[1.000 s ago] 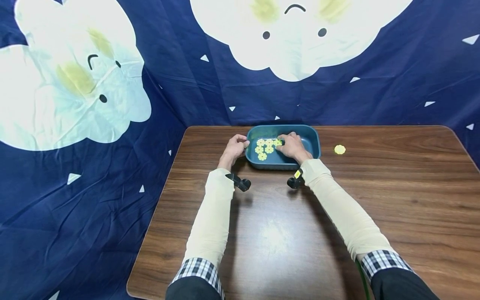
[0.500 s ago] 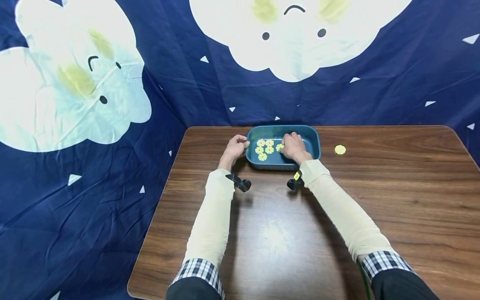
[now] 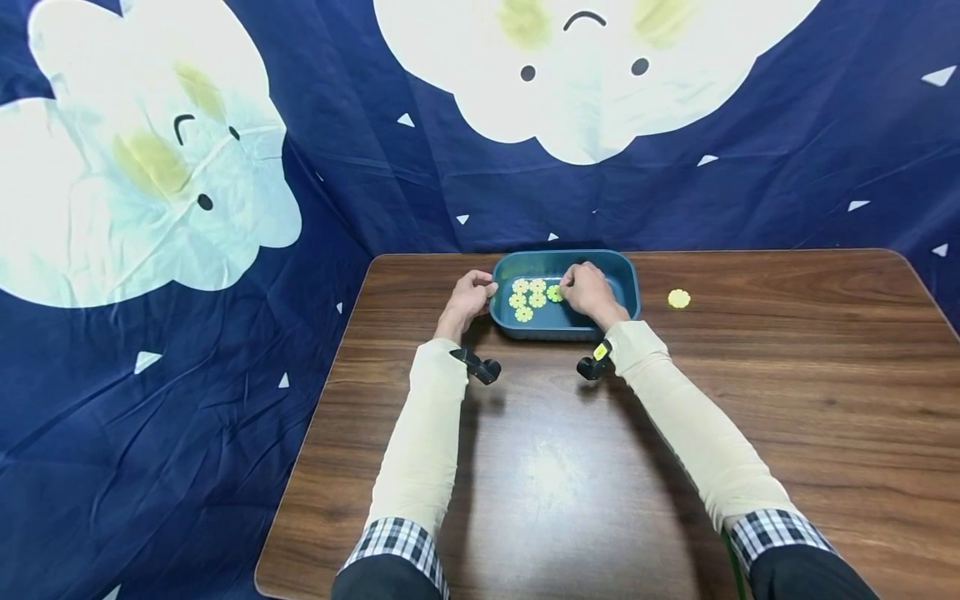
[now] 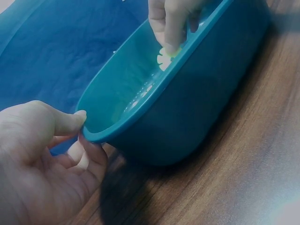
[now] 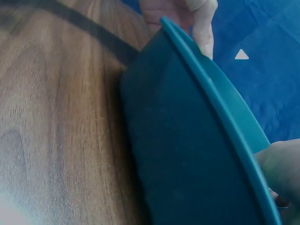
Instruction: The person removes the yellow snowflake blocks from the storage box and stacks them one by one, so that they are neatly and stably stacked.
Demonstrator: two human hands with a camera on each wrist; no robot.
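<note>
A teal rectangular basin [image 3: 566,332] stands near the table's back edge. At its left end my left hand [image 3: 468,298] pinches the rim, thumb on top and fingers beneath, as the left wrist view shows. My right hand [image 3: 589,293] reaches inside, its fingertips pinching a yellow flower-shaped piece [image 3: 554,293]. The left wrist view has this piece [image 4: 164,60] tilted up under the fingertips. Several similar flower pieces [image 3: 524,314] lie in the basin's left half. In the right wrist view the basin wall [image 5: 178,136] hides most of the right hand [image 5: 283,164] and its piece.
A single yellow flower-shaped piece [image 3: 678,298] lies on the wooden table [image 3: 750,375], right of the basin. Behind the table hangs a dark blue cloth [image 3: 420,200] with white clouds. Black wrist cameras stick out near both wrists.
My right hand has drawn one flower piece away from the back row of the group and now holds it tilted between its fingertips. The left hand has stayed on the rim.
</note>
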